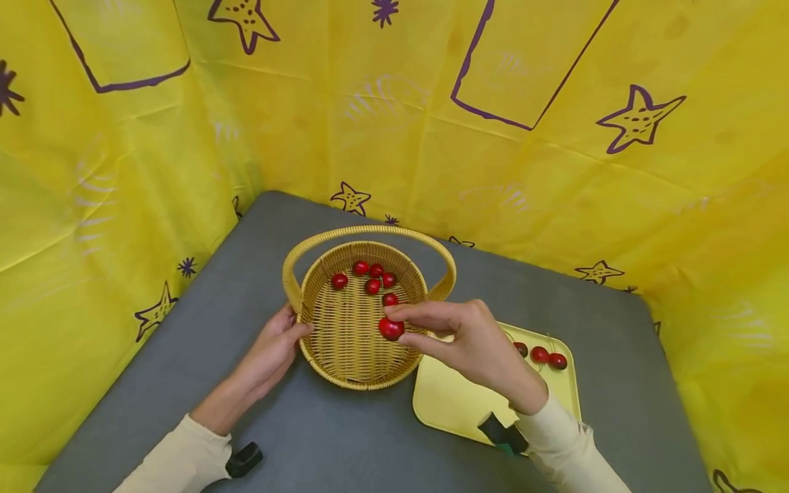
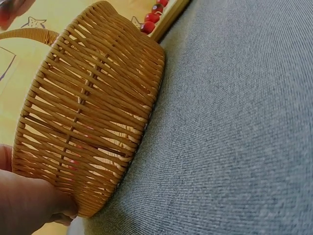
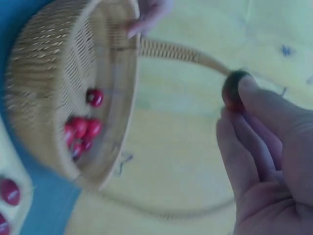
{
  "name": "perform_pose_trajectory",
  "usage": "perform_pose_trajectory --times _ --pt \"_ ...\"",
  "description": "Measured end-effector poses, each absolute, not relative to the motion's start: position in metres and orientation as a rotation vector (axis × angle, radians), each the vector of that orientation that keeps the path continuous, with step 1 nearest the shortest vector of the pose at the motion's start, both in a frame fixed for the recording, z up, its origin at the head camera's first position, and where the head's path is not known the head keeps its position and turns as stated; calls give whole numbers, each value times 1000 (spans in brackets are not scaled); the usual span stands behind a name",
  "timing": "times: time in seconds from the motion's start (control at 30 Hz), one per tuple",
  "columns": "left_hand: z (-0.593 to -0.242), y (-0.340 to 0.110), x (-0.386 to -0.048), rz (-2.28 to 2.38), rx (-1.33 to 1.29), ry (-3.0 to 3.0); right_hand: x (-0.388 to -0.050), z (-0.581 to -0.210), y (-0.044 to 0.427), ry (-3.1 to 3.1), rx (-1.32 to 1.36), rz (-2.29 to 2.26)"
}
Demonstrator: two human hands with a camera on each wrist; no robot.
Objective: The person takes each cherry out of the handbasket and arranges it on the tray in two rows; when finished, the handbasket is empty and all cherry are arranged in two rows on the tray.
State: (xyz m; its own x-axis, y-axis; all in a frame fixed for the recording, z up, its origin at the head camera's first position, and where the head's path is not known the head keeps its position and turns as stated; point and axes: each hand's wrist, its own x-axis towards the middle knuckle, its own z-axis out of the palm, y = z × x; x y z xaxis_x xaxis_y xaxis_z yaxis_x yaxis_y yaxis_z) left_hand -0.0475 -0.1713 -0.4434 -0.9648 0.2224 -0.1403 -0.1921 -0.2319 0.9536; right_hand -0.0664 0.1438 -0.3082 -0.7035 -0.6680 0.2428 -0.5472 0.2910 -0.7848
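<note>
Cherry (image 1: 391, 329) over basket (image 1: 345, 335) — tray (image 1: 446, 400) just beside

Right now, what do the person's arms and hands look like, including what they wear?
The left hand and right hand are bare. The left sleeve and right sleeve are plain cream. The left wrist piece is black; the right wrist piece is black with some green.

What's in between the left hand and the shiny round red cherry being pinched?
In the head view, only the rim and bare floor of the round tan wicker basket show between the left hand and the cherry the right hand pinches.
</note>
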Motion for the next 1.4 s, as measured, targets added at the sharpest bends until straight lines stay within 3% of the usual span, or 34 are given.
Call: perform_pose_trajectory --times 0.37,0.77,1.07,1.4 --pt "-443 -174 -47 2283 33 1766 -30 -369 200 2668 -620 -1805" --pt "-442 -174 -46 2296 34 1762 -21 -436 204 2651 -225 -1811" --pt "-446 -170 -47 2292 30 1753 -18 -462 204 2646 -215 -1698" --pt "-447 -170 -48 2290 26 1744 -18 -467 204 2623 -235 -1679"
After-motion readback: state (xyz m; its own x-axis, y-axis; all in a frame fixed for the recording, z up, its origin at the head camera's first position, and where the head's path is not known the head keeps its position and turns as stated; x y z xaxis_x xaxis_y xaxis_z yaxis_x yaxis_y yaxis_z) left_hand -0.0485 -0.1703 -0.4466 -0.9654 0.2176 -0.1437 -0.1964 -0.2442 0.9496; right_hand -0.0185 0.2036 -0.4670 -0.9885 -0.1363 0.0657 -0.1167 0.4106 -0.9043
